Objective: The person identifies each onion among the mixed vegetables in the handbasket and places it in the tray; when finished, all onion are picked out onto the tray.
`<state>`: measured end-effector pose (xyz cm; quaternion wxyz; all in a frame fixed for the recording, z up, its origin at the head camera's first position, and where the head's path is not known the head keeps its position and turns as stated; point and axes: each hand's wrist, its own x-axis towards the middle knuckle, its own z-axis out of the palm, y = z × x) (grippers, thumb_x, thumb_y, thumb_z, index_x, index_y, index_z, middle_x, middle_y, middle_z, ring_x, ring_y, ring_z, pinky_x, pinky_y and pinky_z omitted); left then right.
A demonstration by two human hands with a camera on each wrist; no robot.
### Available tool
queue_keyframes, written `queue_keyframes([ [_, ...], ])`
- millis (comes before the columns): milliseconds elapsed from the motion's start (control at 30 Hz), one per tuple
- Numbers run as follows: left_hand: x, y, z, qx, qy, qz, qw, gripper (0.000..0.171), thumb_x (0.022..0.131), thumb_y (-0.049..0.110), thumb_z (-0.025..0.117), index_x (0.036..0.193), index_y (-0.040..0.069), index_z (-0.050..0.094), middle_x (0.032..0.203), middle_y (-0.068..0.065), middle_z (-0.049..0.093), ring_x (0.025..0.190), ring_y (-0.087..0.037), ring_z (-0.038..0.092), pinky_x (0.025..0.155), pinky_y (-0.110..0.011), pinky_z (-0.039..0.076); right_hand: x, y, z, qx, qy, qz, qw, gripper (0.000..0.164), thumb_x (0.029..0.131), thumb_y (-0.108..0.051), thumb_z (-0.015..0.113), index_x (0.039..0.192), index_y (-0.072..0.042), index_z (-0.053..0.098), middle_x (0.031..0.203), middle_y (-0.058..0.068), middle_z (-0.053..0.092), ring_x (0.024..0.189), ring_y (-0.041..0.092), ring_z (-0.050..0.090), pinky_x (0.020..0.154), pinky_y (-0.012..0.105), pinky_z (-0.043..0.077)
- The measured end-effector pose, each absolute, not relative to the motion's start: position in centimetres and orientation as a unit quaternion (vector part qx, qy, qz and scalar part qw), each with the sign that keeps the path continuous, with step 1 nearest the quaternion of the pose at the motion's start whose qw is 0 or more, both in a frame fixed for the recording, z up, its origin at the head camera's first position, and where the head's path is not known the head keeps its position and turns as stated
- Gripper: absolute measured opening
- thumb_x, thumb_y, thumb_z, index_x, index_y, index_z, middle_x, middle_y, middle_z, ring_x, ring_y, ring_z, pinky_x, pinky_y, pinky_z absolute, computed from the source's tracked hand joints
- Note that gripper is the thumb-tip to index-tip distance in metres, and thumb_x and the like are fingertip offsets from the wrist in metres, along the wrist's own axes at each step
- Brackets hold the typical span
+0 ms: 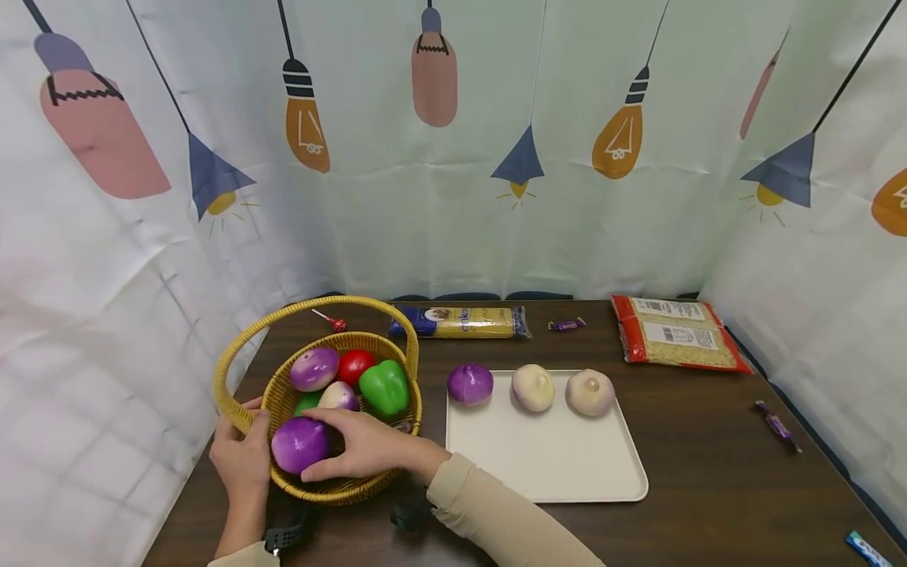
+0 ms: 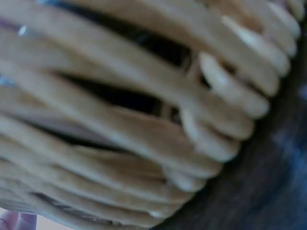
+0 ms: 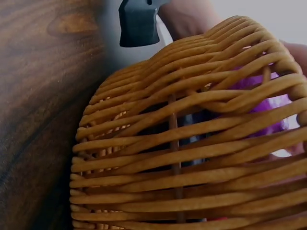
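My right hand (image 1: 367, 442) reaches over the front of the wicker basket (image 1: 347, 494) and grips a shiny purple onion (image 1: 301, 445) just inside the near left rim. At the basket's left side my left hand (image 1: 242, 453) holds the rim, close to the foot of the arched handle. Behind the held onion lie another purple onion (image 1: 315, 369), a red tomato (image 1: 355, 365), a green bell pepper (image 1: 385, 388) and a white-and-purple bulb (image 1: 338, 396). In the right wrist view, purple shows through the basket weave (image 3: 177, 143); woven strands (image 2: 124, 96) fill the left wrist view.
Right of the basket stands a white tray (image 1: 538, 465), with a purple onion (image 1: 471, 384) and two pale bulbs (image 1: 533, 388) along its back edge. Farther back lie a pasta packet (image 1: 460, 323), a wrapped candy (image 1: 566, 324), a lollipop (image 1: 331, 320) and a red-edged grain bag (image 1: 679, 334).
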<state>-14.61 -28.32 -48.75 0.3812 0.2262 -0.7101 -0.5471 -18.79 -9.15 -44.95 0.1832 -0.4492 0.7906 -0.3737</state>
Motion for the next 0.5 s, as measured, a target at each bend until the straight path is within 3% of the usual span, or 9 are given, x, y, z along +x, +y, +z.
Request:
queue_keyframes([
  [133, -14.46, -28.18, -48.59, 0.222, -0.708, -0.549, 0.384, 0.017, 0.089, 0.008, 0.064, 0.101, -0.002, 0.069, 0.095, 0.002, 0.069, 0.088, 0.0, 0.057, 0.073, -0.013, 0.041, -18.79, -9.55, -44.98, -0.47, 0.784, -0.35, 0.203, 0.08, 0.087, -0.044, 0.07, 0.153, -0.024, 0.03, 0.145, -0.011, 0.043, 0.125, 0.0, 0.045, 0.098, 0.017, 0.039],
  [200, -14.37, -28.14, -48.42, 0.219, -0.711, -0.547, 0.383, 0.019, 0.088, 0.007, 0.063, 0.102, -0.005, 0.069, 0.092, 0.006, 0.068, 0.086, 0.001, 0.056, 0.072, -0.013, 0.04, -18.66, -9.67, -44.89, -0.472, 0.785, -0.35, 0.2, 0.08, 0.086, -0.043, 0.071, 0.152, -0.023, 0.031, 0.143, -0.011, 0.045, 0.124, -0.001, 0.046, 0.097, 0.016, 0.039],
  [500, -14.45, -28.21, -48.66, 0.219, -0.723, -0.524, 0.394, 0.022, 0.089, 0.009, 0.063, 0.105, -0.003, 0.071, 0.084, 0.021, 0.061, 0.082, 0.002, 0.056, 0.069, -0.013, 0.04, -17.89, -9.75, -44.54, -0.473, 0.81, -0.324, 0.123, 0.08, 0.081, -0.049, 0.075, 0.147, -0.021, 0.04, 0.139, -0.014, 0.048, 0.121, -0.003, 0.047, 0.095, 0.012, 0.037],
])
